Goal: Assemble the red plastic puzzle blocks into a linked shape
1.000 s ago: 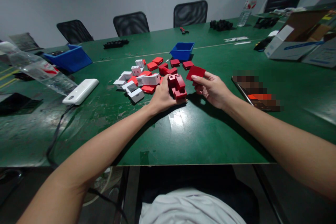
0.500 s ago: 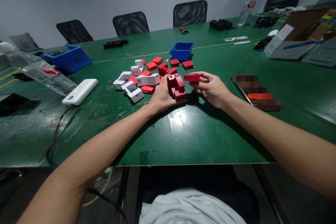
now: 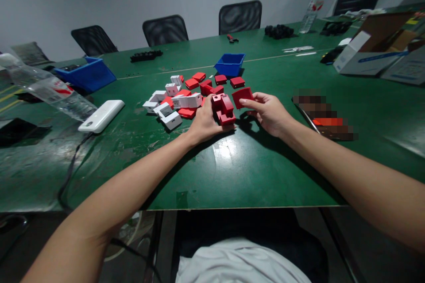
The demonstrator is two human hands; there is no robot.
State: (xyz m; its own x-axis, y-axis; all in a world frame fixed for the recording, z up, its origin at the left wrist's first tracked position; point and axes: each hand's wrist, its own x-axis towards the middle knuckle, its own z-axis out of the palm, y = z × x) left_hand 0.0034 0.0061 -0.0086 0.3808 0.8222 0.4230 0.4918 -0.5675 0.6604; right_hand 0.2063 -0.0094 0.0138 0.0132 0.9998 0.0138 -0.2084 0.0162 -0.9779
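My left hand (image 3: pixel 205 119) is wrapped round a dark red bracket-shaped plastic block (image 3: pixel 225 108) with a notch in it, held just above the table. In the fingertips of my right hand (image 3: pixel 268 110) is a flat red square piece (image 3: pixel 242 97), its broad face turned towards me. A small gap separates the two red parts. Left of my hands lies a heap of bright red square pieces (image 3: pixel 187 112) and white notched blocks (image 3: pixel 171 120). Beyond them lie several dark red pieces (image 3: pixel 237 82).
A small blue bin (image 3: pixel 230 64) stands behind the pieces, and a larger blue bin (image 3: pixel 88 75) at the left. A white power bank (image 3: pixel 101 116) with a cable and a tilted plastic bottle (image 3: pixel 49 86) are on the left. A blurred-out phone-like object (image 3: pixel 318 115) and an open carton (image 3: pixel 368 48) lie right.
My right hand has turned the flat red piece from edge-on to face-on, staying close to the block. My left hand and its block are practically still.
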